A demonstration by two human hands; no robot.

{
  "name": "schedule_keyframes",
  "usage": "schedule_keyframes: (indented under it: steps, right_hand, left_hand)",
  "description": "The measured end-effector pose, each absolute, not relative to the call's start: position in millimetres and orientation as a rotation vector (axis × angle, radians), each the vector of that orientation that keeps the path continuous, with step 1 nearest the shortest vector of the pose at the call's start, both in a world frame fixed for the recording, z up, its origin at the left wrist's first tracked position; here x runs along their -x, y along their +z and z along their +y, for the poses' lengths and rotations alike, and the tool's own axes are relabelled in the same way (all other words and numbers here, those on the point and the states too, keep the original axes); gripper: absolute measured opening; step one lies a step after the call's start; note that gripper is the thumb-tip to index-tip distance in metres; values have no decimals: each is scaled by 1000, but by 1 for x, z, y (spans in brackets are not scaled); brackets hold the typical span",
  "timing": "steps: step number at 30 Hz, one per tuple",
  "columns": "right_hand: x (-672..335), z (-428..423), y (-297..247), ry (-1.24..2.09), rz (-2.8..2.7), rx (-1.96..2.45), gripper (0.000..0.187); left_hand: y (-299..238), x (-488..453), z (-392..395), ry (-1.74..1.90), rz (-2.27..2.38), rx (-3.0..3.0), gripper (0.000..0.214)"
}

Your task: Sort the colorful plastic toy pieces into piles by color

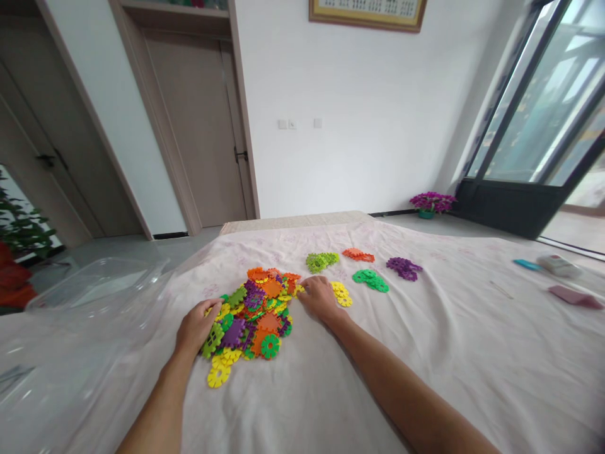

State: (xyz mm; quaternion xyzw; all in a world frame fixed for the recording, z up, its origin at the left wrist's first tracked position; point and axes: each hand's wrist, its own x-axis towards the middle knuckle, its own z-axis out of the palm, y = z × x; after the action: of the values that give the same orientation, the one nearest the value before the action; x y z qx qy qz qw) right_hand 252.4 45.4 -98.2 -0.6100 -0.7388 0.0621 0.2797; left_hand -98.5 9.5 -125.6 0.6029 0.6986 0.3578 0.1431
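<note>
A mixed heap of plastic interlocking pieces [269, 321] lies on the sheet, with orange, purple, green and yellow squares and notched discs. My left hand [196, 328] rests against the heap's left edge, fingers loosely stretched over yellow and light green pieces. On the right side of the heap, my right hand [319, 297] has its fingers bent down around a yellow disc [299, 291]. Beyond and beside that hand are sorted groups: yellow discs [342, 294], light green pieces [321, 261], orange pieces [358, 255], green discs [371, 280] and purple pieces [404, 268].
A pale sheet [425, 353] with wrinkles covers the surface. Clear plastic packaging [94, 296] lies at the left. Near the right edge are a white packet [558, 266], a blue item [526, 265] and a pink cloth [574, 296]. Pink flowers [432, 202] stand beyond.
</note>
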Motion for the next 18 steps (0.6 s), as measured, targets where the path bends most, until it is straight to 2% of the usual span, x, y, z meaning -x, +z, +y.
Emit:
schedule_keyframes:
  steps: [2,6,14,18]
  right_hand:
    - [-255,45,-98,198,-1905,1643,15]
    - [-265,44,-97,163,-1774,1652,17]
    - [-306,41,-84,-160,-1547,1718,22]
    - [-298,32,-79,-232,-1700,1593,18]
  left_hand:
    - [-125,99,10,1019,2017,-1738,39]
    - [-124,98,9,1002,2017,-1742,39]
    - [-120,94,6,1015,2017,-1739,41]
    - [-118,94,6,1010,2027,-1739,40]
